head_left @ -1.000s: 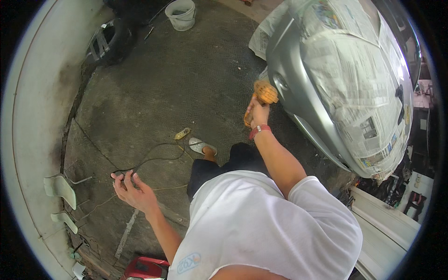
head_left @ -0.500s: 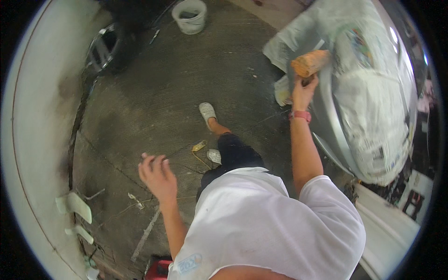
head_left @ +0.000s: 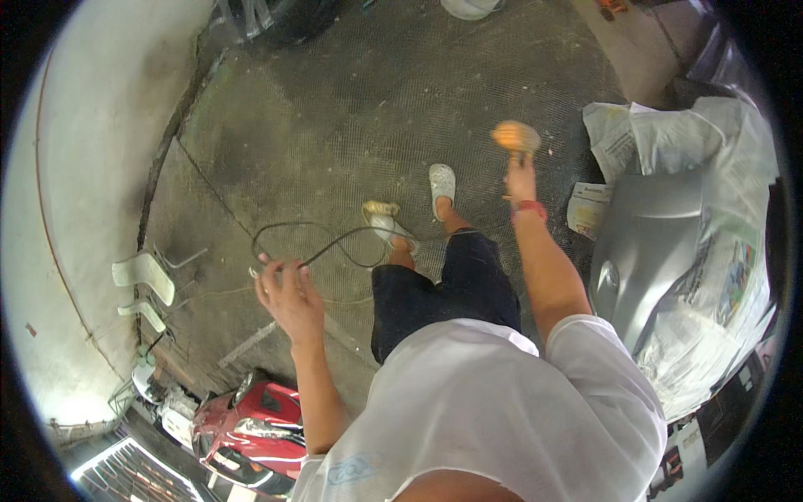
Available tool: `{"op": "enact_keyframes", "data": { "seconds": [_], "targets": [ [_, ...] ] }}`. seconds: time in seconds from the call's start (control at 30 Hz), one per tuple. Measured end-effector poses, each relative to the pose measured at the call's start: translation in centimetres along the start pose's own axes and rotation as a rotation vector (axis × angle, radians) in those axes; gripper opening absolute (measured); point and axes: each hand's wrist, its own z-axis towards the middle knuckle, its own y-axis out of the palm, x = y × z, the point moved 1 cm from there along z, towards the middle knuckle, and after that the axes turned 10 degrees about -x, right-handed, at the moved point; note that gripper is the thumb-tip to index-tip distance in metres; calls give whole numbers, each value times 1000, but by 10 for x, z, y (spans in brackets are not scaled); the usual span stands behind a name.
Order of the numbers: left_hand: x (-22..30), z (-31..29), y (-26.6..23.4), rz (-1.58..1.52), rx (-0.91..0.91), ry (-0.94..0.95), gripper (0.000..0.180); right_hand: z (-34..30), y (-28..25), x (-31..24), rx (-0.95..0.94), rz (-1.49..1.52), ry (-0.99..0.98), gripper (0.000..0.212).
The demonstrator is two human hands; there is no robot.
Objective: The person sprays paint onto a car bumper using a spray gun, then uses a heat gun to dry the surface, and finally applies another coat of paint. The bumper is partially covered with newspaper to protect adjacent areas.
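Observation:
My right hand holds up an orange, rounded tool by its narrow lower end; motion blurs it, so its kind is unclear. My left hand is out to the left, its fingers curled at a dark cable. That cable hangs in loops and runs right, past my legs. To the right of my right arm is a silver car body part, partly covered with newspaper and translucent sheeting. The tool is apart from it.
A yellowish object lies by my left clog. White chair-like pieces stand along the left wall. A red motor vehicle is at the lower left. A wheel and a white bucket are at the far edge.
My right hand has moved the orange tool away from the silver part, over the floor. The view has shifted, bringing the red vehicle into sight. The cable loops at my left hand now show clearly.

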Motion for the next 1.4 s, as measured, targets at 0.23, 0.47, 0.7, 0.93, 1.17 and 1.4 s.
{"op": "enact_keyframes", "data": {
  "seconds": [0.23,0.47,0.7,0.93,1.17,1.4],
  "targets": [
    [-60,17,65,67,-53,-180,18,-28,207,-58,-606,-798,-519,77],
    [-157,9,289,-76,-565,-295,38,-6,397,-33,-991,-1021,-479,76],
    [-130,-77,407,-566,-838,-206,84,78,595,75,-683,-756,-482,67],
    [-184,-75,430,-390,-892,-117,65,82,757,96,-437,-900,-656,55],
    [-237,-75,432,-346,-882,-13,54,-61,640,93,-1176,-715,-247,56],
    [-281,-127,393,-333,-852,307,54,-182,326,397,-566,-937,-133,51]
  ]
}}
